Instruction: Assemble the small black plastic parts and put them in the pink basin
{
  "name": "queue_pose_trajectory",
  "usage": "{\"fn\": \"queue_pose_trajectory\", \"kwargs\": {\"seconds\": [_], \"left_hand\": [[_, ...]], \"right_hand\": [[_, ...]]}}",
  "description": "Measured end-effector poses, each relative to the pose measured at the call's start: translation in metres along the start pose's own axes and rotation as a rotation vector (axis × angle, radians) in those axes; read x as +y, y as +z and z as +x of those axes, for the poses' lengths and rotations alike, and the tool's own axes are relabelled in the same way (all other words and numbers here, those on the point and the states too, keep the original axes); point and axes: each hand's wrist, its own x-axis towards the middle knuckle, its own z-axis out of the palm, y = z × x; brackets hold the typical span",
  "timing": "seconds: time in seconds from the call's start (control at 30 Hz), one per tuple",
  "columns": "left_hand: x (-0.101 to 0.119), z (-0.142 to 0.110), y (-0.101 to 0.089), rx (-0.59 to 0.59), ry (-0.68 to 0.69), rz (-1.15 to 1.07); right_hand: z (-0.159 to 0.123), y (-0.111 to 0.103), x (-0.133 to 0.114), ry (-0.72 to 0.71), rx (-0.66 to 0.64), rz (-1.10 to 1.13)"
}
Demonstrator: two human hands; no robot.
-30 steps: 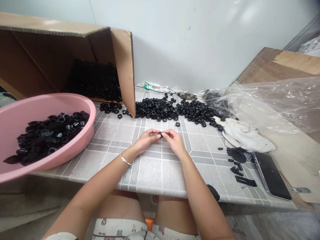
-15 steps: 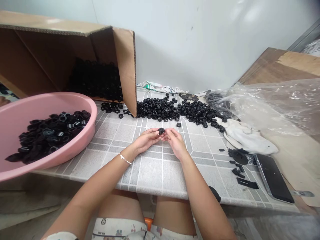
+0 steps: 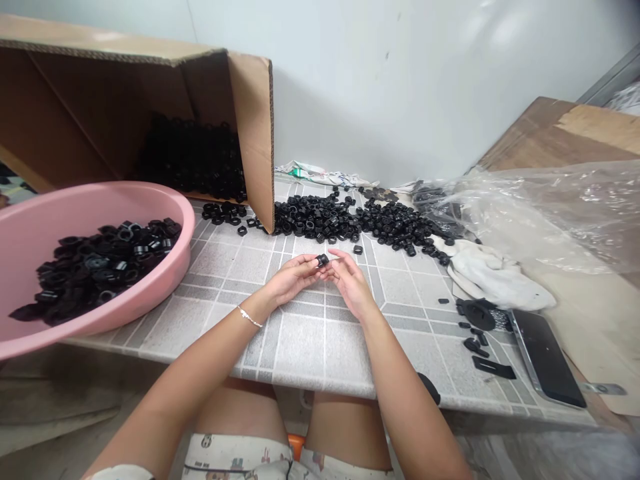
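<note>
Small black part (image 3: 321, 261) at the centre of the frame, raised above the checked tabletop (image 3: 310, 343) and gripped between the thumb and fingers of the left hand (image 3: 291, 281). It lies at the tips of those fingers, on the side facing the right hand (image 3: 350, 287), and so occupies the space between the two hands. The left hand is the nearer, being in contact; the right hand has its thumb and forefinger apart, with its other fingers curled in beneath, just beside the part. Whether the right hand touches the part or grips anything is hidden at this angle. The part is short and stubby; its longer dimension appears to run roughly crosswise in the frame, from one hand towards the other, with a slight rise to the right, though at this scale the axis is uncertain. Its surface is glossy black with small highlights, and its outline appears stepped or ridged, like a collar; finer detail is too small to resolve. Beyond the hands, a heap of black rings (image 3: 313, 219) spreads across the upper middle of the frame. More black pieces (image 3: 107, 263) lie in the pink basin (image 3: 167, 283) at left, in front of the cardboard box (image 3: 254, 137) at upper left
</note>
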Motion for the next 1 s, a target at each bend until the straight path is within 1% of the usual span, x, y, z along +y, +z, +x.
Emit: {"fn": "queue_pose_trajectory", "kwargs": {"seconds": [0.27, 0.37, 0.5, 0.63, 0.77, 0.87, 1.0], "left_hand": [[0.0024, -0.0001, 0.0019, 0.021, 0.038, -0.030], [0.0038, 0.0000, 0.0035, 0.029, 0.047, -0.053], [0.0050, -0.0005, 0.0049, 0.029, 0.071, -0.064], [0.0033, 0.0005, 0.0032, 0.028, 0.086, -0.052], [0.0013, 0.0016, 0.0012, 0.050, 0.096, -0.042], [0.0006, 0.0003, 0.0017, 0.046, 0.105, 0.010], [-0.0001, -0.0023, 0.0034, 0.001, 0.136, 0.144]], "right_hand": [[-0.0003, 0.0014, -0.0020, 0.005, -0.017, 0.120], [-0.0002, 0.0016, -0.0019, -0.006, -0.020, 0.093], [-0.0001, 0.0015, -0.0010, -0.024, 0.008, 0.040], [-0.0001, 0.0009, 0.0003, -0.023, -0.011, 0.050], [0.0003, 0.0010, 0.0030, -0.032, 0.015, 0.049], [-0.0001, 0.0034, 0.0061, -0.037, 0.026, 0.017], [-0.0013, 0.0069, 0.0076, -0.084, 0.026, -0.112]]}}
